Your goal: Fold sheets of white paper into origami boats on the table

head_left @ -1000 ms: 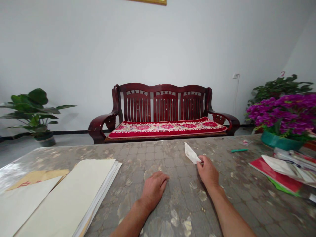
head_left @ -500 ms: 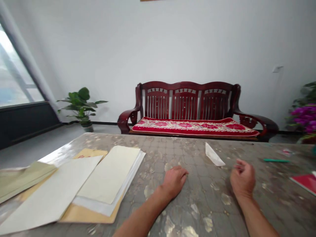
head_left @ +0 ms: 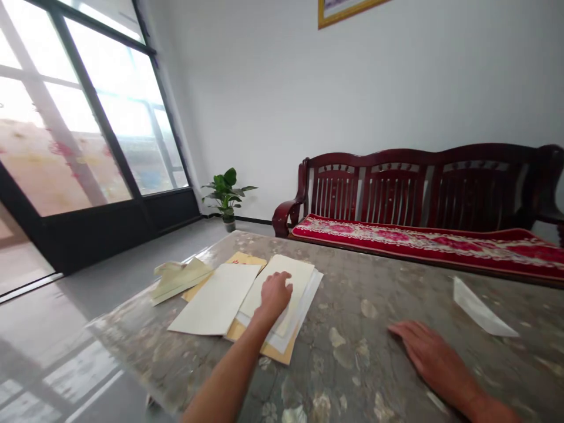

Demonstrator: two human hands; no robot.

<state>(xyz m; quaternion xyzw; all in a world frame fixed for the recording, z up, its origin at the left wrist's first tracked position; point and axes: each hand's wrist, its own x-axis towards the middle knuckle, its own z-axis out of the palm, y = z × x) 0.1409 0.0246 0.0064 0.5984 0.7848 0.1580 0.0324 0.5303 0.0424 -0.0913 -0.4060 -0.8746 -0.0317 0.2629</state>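
My left hand (head_left: 276,294) is over a cream sheet (head_left: 300,270) on the left part of the table, its fingers loosely bent and apart. I cannot tell whether it touches the sheet. Under that sheet lie white paper (head_left: 308,294) and a tan envelope (head_left: 282,354). A larger white sheet (head_left: 215,299) lies just left of this stack, and a folded yellowish paper (head_left: 183,282) sits beyond it. My right hand (head_left: 425,352) is low over the table, fingers stretched out, holding nothing. To its right lies a small folded white paper (head_left: 482,311).
The table (head_left: 348,329) has a glossy flowered cover; its left edge runs beside a shiny floor. Behind it stand a dark red wooden bench (head_left: 392,194) with a red patterned cushion (head_left: 396,236) and a potted plant (head_left: 227,194). A dark-framed glass door (head_left: 106,117) is at left.
The view has swung left. My left hand has moved left from bare table to over the cream sheet. My right hand has moved left, away from the folded white paper, its fingers now straighter.
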